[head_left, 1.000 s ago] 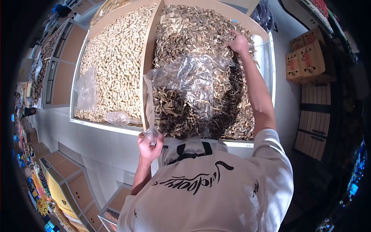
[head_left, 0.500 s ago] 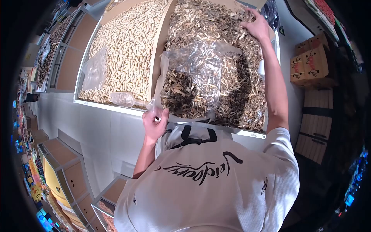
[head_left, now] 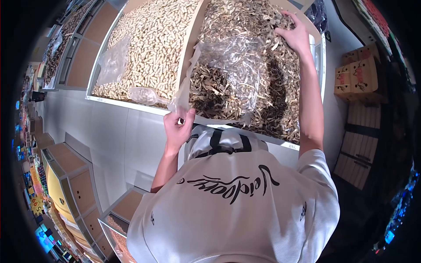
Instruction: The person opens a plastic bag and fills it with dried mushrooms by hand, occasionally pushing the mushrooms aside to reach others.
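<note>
Head view, two hands (head_left: 179, 127) (head_left: 297, 37), one pinched bag (head_left: 241, 74)

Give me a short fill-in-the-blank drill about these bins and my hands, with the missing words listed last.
Among the brown dried strips is the ____ hand. The left hand pinches clear ____ at the front rim. A clear scoop lies on the ____. An upright ____ separates the two heaps.

Missing words: right; plastic; peanuts; divider.
</note>
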The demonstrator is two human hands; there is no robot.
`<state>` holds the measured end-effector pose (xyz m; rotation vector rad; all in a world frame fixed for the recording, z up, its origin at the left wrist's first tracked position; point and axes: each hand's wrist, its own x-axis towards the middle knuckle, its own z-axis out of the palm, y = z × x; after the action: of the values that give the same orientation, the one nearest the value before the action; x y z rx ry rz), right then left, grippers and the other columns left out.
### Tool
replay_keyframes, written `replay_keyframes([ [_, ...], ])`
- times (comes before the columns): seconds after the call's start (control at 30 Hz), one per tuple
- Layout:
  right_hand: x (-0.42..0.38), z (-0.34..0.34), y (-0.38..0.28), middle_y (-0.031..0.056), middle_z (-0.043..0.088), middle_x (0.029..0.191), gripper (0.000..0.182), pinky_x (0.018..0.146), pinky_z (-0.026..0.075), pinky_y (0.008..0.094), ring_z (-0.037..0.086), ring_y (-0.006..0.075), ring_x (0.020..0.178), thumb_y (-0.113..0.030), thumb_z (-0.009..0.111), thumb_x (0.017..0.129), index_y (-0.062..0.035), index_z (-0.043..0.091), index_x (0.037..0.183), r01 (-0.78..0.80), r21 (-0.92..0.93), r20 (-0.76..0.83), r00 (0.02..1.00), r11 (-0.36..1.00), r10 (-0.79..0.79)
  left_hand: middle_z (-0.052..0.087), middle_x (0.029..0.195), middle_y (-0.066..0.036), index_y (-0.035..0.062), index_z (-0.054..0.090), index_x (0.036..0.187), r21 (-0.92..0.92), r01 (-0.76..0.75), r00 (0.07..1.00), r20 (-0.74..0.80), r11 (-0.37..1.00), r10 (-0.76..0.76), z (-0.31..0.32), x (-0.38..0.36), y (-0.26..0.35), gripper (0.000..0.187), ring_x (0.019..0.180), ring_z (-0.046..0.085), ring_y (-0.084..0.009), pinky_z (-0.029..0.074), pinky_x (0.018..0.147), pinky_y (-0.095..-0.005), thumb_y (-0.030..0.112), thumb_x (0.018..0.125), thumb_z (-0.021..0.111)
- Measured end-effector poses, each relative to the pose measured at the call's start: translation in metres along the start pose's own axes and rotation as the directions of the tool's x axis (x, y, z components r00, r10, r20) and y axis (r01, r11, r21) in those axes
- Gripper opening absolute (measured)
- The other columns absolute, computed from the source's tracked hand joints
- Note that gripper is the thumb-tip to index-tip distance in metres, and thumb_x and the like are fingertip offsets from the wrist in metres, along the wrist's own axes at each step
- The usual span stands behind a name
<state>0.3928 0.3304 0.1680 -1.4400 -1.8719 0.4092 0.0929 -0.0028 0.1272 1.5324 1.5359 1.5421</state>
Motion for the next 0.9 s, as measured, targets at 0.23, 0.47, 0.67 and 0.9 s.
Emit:
replay_keyframes([
  [0.23, -0.084, 0.066, -0.048, 0.0136, 0.055, 0.138, 0.067, 0.092, 0.051, 0.0417, 0.059, 0.0266, 0.109, -0.02, 0.079, 0.07, -0.03, 0.056, 0.132, -0.19, -0.022, 0.446, 0.877, 0.982, 0.18, 0.05, 0.057, -0.001, 0.0024, 0.048, 0.064, -0.037, 0.023, 1.0, -0.007, 0.999, -0.023, -0.003, 0.0, 0.002, 0.032, 0.052, 0.041, -0.0067, 0.032, 0.049, -0.0253, -0.003, 0.091, 0.064],
  [0.47, -0.118, 0.093, -0.099, 0.0201, 0.038, 0.152, 0.088, 0.115, 0.029, 0.0579, 0.028, 0.0335, 0.145, -0.041, 0.081, 0.073, -0.0233, 0.04, 0.149, -0.005, 0.184, 0.629, 0.769, 0.983, -0.114, 0.053, 0.053, 0.0, 0.0029, 0.051, 0.061, -0.022, -0.003, 0.999, -0.054, 1.0, 0.002, -0.002, 0.003, -0.004, 0.032, 0.049, 0.045, -0.0047, 0.035, 0.046, -0.0227, 0.0, 0.089, 0.068],
  [0.67, -0.129, 0.13, -0.058, 0.0268, 0.032, 0.153, 0.097, 0.118, 0.025, 0.0483, 0.025, 0.0356, 0.147, -0.056, 0.078, 0.072, -0.0129, 0.038, 0.15, -0.039, 0.279, 0.724, 0.665, 0.959, -0.184, 0.051, 0.054, 0.0, 0.0028, 0.05, 0.062, -0.014, 0.006, 0.999, -0.05, 1.0, -0.006, -0.005, 0.002, -0.003, 0.033, 0.05, 0.043, -0.0053, 0.034, 0.047, -0.0232, -0.001, 0.09, 0.067],
  [0.9, -0.179, 0.138, -0.056, 0.0226, 0.028, 0.156, 0.085, 0.119, 0.022, 0.0484, 0.024, 0.0387, 0.146, -0.057, 0.07, 0.08, -0.0136, 0.041, 0.148, 0.063, 0.121, 0.757, 0.64, 0.991, -0.133, 0.048, 0.054, 0.0, 0.0044, 0.043, 0.061, -0.069, 0.035, 0.999, -0.026, 0.997, -0.037, 0.004, 0.003, -0.006, 0.038, 0.049, 0.041, -0.005, 0.03, 0.046, -0.024, -0.002, 0.093, 0.063],
])
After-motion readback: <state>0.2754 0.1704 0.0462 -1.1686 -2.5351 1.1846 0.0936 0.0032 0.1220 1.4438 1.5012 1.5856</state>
